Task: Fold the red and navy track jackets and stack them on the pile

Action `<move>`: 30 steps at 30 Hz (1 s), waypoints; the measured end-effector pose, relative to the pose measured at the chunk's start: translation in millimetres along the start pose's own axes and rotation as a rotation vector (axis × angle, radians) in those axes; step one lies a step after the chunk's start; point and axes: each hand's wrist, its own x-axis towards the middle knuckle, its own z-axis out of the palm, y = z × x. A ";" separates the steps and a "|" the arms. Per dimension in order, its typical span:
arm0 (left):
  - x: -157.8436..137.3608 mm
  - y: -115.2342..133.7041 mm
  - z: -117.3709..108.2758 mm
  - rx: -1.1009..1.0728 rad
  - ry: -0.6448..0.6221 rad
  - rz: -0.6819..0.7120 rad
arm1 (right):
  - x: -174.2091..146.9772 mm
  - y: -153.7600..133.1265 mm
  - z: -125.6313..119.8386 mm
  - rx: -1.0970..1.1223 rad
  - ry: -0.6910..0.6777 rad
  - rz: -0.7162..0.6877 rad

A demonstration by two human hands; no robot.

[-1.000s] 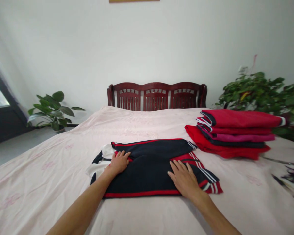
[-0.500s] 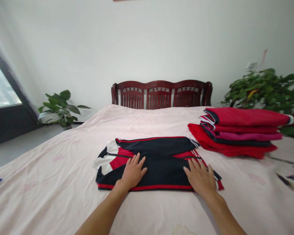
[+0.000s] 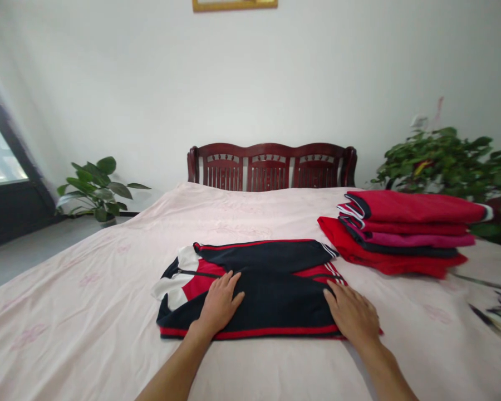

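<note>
A navy, red and white zip jacket (image 3: pixel 275 301) lies flat on the bed, its sleeves folded in across the front and its white collar end to the left. My left hand (image 3: pixel 220 303) rests palm down on the jacket near the chest, fingers stretched out. On the striped hem and cuff end at the right lies my right hand (image 3: pixel 354 312), also flat, with its fingers extended. The right hand covers part of the near cuff. Neither hand grasps the cloth.
A stack of folded red, magenta and navy clothes (image 3: pixel 409 228) sits at the right. The pale pink bedsheet (image 3: pixel 108 312) spreads all around. Behind stands a dark wooden headboard (image 3: pixel 269 161). Leafy plants flank the bed, one at the left (image 3: pixel 98 186), another at the right (image 3: pixel 442 161).
My right hand has slid a little to the right over the hem and cuff end. My left hand stays on the chest of the jacket. The view has tilted slightly upward.
</note>
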 end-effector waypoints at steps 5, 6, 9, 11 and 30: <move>0.8 2.1 -1.7 -0.023 -0.006 -0.016 | -0.2 -0.3 -2.5 0.027 0.021 0.010; 1.1 2.6 -2.0 -0.029 -0.006 -0.021 | -0.1 0.1 -2.4 0.032 0.022 0.010; 3.0 2.1 -1.3 -0.030 0.016 -0.067 | 0.3 1.5 -1.5 0.049 0.024 0.010; 5.0 -1.3 0.7 0.008 0.046 -0.138 | 0.2 2.3 -1.0 0.062 0.031 0.010; 11.6 -75.1 -15.7 0.303 -0.008 -0.480 | -0.6 3.3 -4.2 0.147 0.058 0.020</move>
